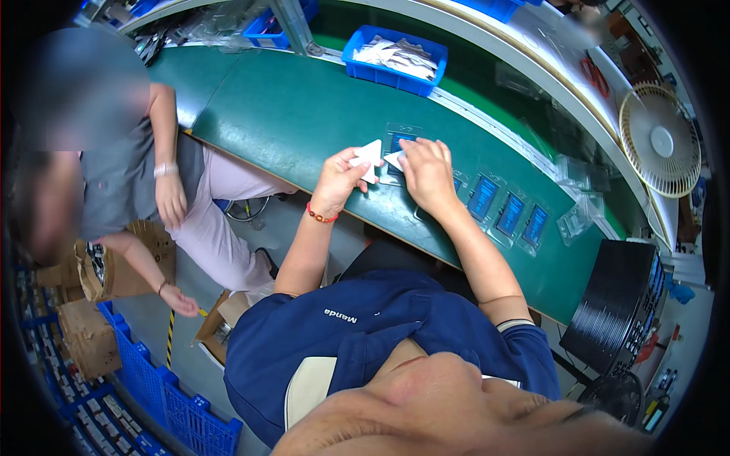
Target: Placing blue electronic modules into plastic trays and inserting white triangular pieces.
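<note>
My left hand [334, 178] is closed on a white triangular piece [369, 156], held just above the green tabletop near its front edge. My right hand [427, 173] reaches over a clear plastic pack with a blue insert [401, 140], covering part of it. Another small white piece [395, 159] shows at the fingertips of the right hand, which look closed on it. To the right, more clear packs with blue inserts [484, 196] lie in a slanting row; one is partly hidden behind my right wrist.
A blue bin [353, 72] of white slips stands at the bench's back edge. Clear plastic shells [582, 216] and a black stack [612, 304] lie right. A seated co-worker [125, 190] is left. A shelf [525, 68] overhangs the green bench [258, 99]; a fan [660, 140] stands far right.
</note>
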`<state>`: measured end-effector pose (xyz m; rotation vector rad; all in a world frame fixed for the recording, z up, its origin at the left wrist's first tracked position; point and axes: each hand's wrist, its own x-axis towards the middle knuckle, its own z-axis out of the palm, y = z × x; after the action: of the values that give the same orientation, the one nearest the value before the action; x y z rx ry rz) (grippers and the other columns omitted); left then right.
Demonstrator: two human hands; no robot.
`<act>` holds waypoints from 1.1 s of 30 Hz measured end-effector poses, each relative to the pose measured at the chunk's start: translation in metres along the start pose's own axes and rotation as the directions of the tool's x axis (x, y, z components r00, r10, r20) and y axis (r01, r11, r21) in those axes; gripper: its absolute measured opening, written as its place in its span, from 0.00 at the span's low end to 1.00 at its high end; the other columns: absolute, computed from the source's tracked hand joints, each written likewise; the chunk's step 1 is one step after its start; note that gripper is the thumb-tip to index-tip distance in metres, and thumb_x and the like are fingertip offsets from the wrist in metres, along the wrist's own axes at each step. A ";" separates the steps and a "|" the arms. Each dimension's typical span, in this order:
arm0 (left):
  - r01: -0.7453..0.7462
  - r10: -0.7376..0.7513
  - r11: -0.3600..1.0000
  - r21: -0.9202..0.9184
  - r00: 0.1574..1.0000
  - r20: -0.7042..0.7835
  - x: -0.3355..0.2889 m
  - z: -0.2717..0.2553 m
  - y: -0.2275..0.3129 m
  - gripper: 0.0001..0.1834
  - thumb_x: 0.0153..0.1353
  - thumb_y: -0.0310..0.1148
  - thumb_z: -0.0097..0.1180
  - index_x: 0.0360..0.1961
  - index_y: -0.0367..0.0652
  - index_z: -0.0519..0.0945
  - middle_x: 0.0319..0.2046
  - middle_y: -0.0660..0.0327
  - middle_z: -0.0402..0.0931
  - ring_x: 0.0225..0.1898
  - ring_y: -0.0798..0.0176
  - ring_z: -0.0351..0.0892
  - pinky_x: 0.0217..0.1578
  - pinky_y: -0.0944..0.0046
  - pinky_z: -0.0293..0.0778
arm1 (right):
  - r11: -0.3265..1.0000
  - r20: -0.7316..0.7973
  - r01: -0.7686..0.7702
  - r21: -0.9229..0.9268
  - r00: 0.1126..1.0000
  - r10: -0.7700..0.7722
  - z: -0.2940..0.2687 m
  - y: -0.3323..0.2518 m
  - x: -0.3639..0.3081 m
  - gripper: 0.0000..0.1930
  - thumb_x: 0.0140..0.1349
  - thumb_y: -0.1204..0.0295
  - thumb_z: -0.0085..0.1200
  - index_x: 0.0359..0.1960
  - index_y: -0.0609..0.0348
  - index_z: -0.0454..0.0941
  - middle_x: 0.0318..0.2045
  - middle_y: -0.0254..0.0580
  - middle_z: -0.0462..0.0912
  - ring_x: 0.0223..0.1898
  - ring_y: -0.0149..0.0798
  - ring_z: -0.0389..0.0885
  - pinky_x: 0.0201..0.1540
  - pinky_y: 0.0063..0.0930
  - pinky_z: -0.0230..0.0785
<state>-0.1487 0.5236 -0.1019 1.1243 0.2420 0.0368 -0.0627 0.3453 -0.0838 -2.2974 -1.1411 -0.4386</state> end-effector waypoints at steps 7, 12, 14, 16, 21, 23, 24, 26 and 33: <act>0.013 -0.039 0.979 0.205 0.992 0.120 -0.001 0.050 -0.022 0.19 0.62 0.21 0.51 0.55 0.33 0.72 0.37 0.56 0.81 0.32 0.68 0.82 0.23 0.75 0.76 | 0.624 0.153 -0.463 0.629 0.861 0.485 -0.023 0.027 -0.032 0.05 0.57 0.75 0.60 0.33 0.61 0.83 0.28 0.38 0.84 0.30 0.28 0.78 0.37 0.24 0.70; 0.008 -0.005 0.974 0.227 1.000 -0.016 0.004 0.069 -0.027 0.15 0.58 0.22 0.59 0.46 0.31 0.77 0.34 0.54 0.81 0.32 0.66 0.83 0.25 0.73 0.80 | 0.948 -0.127 -0.317 0.029 0.940 0.318 -0.034 0.039 -0.071 0.05 0.52 0.70 0.62 0.30 0.54 0.84 0.28 0.36 0.81 0.36 0.38 0.76 0.44 0.33 0.61; 0.013 -0.010 0.979 0.203 1.000 -0.014 0.007 0.079 -0.036 0.10 0.57 0.23 0.62 0.39 0.31 0.78 0.33 0.55 0.81 0.32 0.65 0.83 0.25 0.72 0.81 | 0.935 -0.162 -0.298 0.194 0.930 0.330 -0.040 0.032 -0.076 0.10 0.50 0.68 0.64 0.35 0.53 0.84 0.28 0.34 0.80 0.35 0.37 0.75 0.42 0.32 0.60; 0.046 -0.051 0.989 0.140 0.998 0.027 0.011 0.091 -0.043 0.08 0.57 0.24 0.62 0.36 0.32 0.78 0.31 0.55 0.80 0.31 0.66 0.82 0.25 0.72 0.81 | 0.747 0.003 -0.380 0.545 0.892 0.452 -0.043 0.027 -0.076 0.12 0.49 0.67 0.66 0.36 0.53 0.84 0.25 0.34 0.81 0.31 0.34 0.76 0.37 0.30 0.63; 0.224 -0.206 0.974 -0.039 0.941 0.270 0.009 0.115 -0.047 0.10 0.66 0.27 0.50 0.45 0.33 0.75 0.38 0.54 0.80 0.39 0.62 0.82 0.34 0.67 0.83 | 0.387 0.042 -0.376 0.842 0.761 0.647 -0.052 0.038 -0.090 0.03 0.54 0.76 0.60 0.31 0.60 0.81 0.23 0.38 0.82 0.26 0.31 0.79 0.31 0.25 0.71; 0.223 -0.225 0.974 0.038 0.941 0.252 0.012 0.120 -0.048 0.10 0.65 0.26 0.51 0.46 0.32 0.74 0.39 0.53 0.80 0.40 0.61 0.83 0.35 0.67 0.83 | 0.618 -0.089 -0.471 0.630 0.746 0.660 -0.059 0.055 -0.097 0.02 0.55 0.76 0.60 0.28 0.60 0.81 0.23 0.39 0.82 0.26 0.30 0.78 0.32 0.24 0.71; 0.217 -0.236 0.970 0.108 0.945 0.225 0.013 0.122 -0.049 0.11 0.65 0.25 0.52 0.47 0.32 0.74 0.39 0.51 0.80 0.40 0.59 0.83 0.36 0.66 0.83 | 0.652 -0.116 -0.496 0.573 0.739 0.664 -0.062 0.059 -0.101 0.03 0.54 0.75 0.61 0.29 0.59 0.81 0.24 0.39 0.82 0.26 0.30 0.78 0.32 0.25 0.71; 0.221 -0.245 0.966 0.137 0.948 0.200 0.015 0.127 -0.053 0.11 0.63 0.24 0.54 0.45 0.32 0.74 0.37 0.52 0.80 0.38 0.62 0.82 0.35 0.67 0.83 | 0.705 -0.116 -0.494 0.509 0.772 0.625 -0.067 0.060 -0.103 0.05 0.53 0.72 0.62 0.31 0.58 0.82 0.24 0.38 0.82 0.27 0.31 0.78 0.31 0.27 0.70; 0.091 -0.181 0.961 0.261 0.922 0.343 0.019 0.137 -0.063 0.15 0.61 0.21 0.54 0.50 0.32 0.71 0.41 0.51 0.78 0.39 0.63 0.82 0.37 0.69 0.82 | 0.523 0.043 -0.473 0.708 0.769 0.638 -0.063 0.068 -0.112 0.03 0.54 0.74 0.61 0.30 0.59 0.83 0.25 0.38 0.82 0.28 0.29 0.78 0.32 0.23 0.69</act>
<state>-0.1070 0.3771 -0.1054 1.3291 -0.0098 -0.3333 -0.0776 0.2027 -0.1105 -1.7226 -0.2796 0.0119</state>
